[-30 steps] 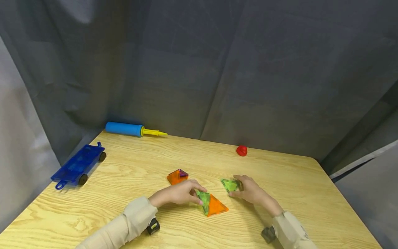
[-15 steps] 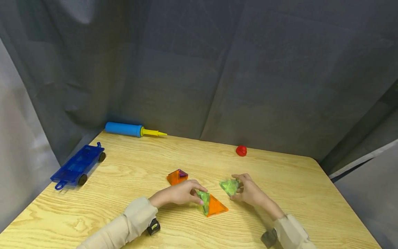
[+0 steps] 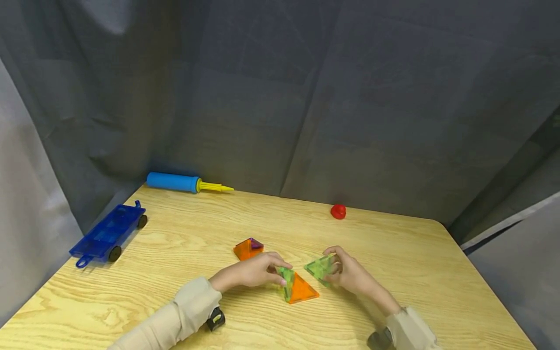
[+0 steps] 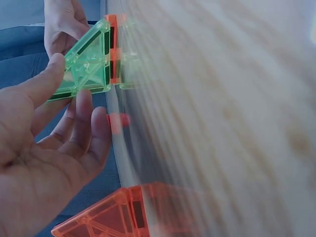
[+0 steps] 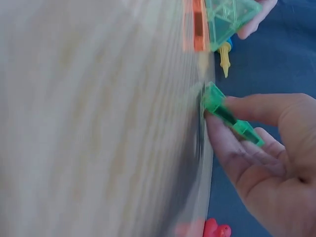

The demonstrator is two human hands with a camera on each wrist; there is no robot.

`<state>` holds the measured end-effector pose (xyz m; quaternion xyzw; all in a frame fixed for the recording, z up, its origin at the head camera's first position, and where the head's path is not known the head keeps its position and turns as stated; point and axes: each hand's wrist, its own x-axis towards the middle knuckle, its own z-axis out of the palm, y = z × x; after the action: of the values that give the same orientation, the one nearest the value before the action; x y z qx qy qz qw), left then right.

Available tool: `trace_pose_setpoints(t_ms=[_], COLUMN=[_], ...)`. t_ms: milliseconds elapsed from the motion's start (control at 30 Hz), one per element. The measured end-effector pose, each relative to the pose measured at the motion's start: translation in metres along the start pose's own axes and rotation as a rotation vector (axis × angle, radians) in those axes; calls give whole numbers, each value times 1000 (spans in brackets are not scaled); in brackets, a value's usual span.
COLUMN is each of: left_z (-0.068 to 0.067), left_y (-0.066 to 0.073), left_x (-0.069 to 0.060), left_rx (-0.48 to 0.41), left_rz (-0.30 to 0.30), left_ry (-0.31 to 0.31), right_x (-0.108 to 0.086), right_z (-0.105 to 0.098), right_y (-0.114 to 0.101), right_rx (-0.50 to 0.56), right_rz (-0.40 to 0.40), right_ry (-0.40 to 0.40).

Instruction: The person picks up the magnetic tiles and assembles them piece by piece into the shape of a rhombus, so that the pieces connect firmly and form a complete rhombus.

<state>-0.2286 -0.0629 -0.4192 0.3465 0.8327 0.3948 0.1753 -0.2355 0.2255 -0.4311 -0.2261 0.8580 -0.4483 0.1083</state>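
In the head view my left hand [image 3: 258, 271] pinches a green translucent triangle tile [image 3: 287, 282] between thumb and fingers. That tile [image 4: 91, 66] stands up from the table in the left wrist view, its edge against an orange triangle tile [image 3: 303, 288] lying flat. To the right, my right hand [image 3: 351, 275] grips a second green triangle tile [image 3: 318, 267], a short gap from the orange one. The right wrist view shows this tile [image 5: 232, 116] tilted, with thumb and fingers on either side. Just behind my left hand sits an orange and purple tile piece [image 3: 248, 248], partly covered.
A blue wheeled car base [image 3: 110, 232] stands at the table's left edge. Along the back lie a blue pump [image 3: 172, 182] with a yellow nozzle and a small red toy [image 3: 338, 211]. A dark curtain [image 3: 280, 97] hangs behind the wooden table [image 3: 188, 223].
My right hand has turned its green tile and shifted it slightly left and nearer, toward the orange tile. My left hand holds almost still at the other green tile.
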Motion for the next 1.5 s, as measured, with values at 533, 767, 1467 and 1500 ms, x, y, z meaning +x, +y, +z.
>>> trace_pose_setpoints(t_ms=[533, 767, 1467, 1500], left_z=[-2, -2, -1, -1], left_y=[1, 1, 3, 3], left_x=[1, 1, 2, 1], left_rx=[49, 68, 51, 45], left_rz=[33, 26, -5, -12], left_ry=[2, -2, 6, 6], right_x=[-3, -2, 0, -1], right_z=[16, 19, 22, 22], right_y=[-12, -14, -18, -19], right_rx=[84, 55, 25, 25], right_rz=[-35, -31, -88, -101], right_ry=[-27, -15, -5, -7])
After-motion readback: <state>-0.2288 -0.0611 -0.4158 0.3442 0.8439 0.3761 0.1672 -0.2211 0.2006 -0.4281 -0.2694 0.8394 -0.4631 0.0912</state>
